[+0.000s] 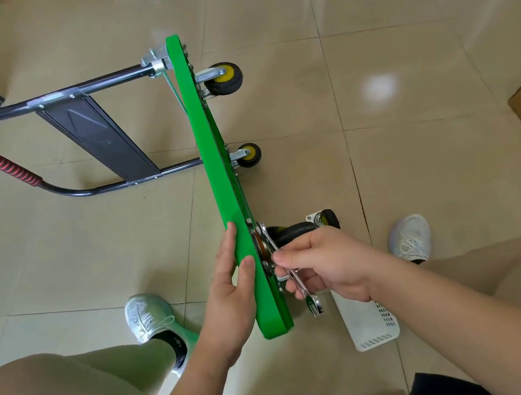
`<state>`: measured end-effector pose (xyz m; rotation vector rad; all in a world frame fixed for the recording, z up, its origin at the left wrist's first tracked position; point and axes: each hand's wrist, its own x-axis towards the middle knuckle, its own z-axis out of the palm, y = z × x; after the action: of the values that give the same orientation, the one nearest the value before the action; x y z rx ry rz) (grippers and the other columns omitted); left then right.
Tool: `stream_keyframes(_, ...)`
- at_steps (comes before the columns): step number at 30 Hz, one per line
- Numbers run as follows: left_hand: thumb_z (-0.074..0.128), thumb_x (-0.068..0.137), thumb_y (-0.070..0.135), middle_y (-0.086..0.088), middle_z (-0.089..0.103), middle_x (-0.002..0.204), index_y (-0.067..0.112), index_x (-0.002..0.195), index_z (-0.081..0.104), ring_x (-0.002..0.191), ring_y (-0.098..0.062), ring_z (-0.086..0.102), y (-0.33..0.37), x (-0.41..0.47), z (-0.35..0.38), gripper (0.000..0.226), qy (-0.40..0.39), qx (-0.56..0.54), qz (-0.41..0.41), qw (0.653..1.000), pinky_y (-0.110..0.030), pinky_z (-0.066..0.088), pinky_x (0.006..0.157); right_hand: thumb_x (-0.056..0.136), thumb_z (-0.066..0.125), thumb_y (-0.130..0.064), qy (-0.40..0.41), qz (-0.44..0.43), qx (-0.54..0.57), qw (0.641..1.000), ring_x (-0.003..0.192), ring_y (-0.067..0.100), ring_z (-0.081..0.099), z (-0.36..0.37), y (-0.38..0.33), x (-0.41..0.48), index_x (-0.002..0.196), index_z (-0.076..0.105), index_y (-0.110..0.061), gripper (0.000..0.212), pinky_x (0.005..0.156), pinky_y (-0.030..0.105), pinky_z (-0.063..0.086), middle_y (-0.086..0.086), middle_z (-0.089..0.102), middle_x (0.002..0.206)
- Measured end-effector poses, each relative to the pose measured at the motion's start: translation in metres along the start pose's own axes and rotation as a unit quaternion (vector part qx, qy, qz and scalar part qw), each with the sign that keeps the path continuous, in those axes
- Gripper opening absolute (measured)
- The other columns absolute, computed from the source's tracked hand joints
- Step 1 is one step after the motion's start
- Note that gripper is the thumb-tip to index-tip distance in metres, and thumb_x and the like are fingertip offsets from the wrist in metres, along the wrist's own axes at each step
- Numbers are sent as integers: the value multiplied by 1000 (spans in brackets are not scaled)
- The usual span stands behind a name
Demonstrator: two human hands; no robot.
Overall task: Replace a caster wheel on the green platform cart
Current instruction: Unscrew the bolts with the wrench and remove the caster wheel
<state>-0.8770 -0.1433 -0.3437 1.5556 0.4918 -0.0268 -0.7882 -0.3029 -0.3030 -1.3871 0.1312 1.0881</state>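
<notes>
Plainly, the green cart (225, 182) stands on its side on the tiled floor, its deck seen edge-on. Against the cart's near end the left hand (229, 286) lies flat, fingers straight and together. On the cart's underside, the right hand (326, 262) curls its fingers round a wrench (296, 281) set at the near caster (289, 232). The bolts there are too blurred to make out. That hand partly covers a white basket (368, 321) beside the cart.

I note open floor (406, 84) right of the upended green platform (206, 137). At its near end the wrench (313, 304) in my right grip (326, 262), a loose caster (325, 219) and a white basket (368, 321) crowd the approach; the handle frame (95, 136) bars the left side.
</notes>
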Motion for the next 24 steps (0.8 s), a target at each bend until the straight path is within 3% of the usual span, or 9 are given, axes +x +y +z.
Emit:
stream_keyframes(15, 49, 110, 17, 19, 32, 167, 58, 150, 33, 154, 1, 27, -1, 2, -4, 59, 1, 38, 19, 999, -43, 23, 130, 94, 72, -19, -19, 34, 4, 999, 53, 12, 63, 12, -27, 17, 87, 70, -4, 16, 50, 21, 53, 5, 68, 68)
stream_keyframes(24, 48, 110, 18, 20, 31, 167, 58, 150, 33, 154, 3, 26, 4, -1, -3, 58, 4, 42, 9, 999, -41, 24, 130, 95, 69, -17, -18, 45, 73, 996, 56, 14, 60, 15, -27, 15, 91, 69, -2, 16, 52, 21, 53, 6, 65, 71)
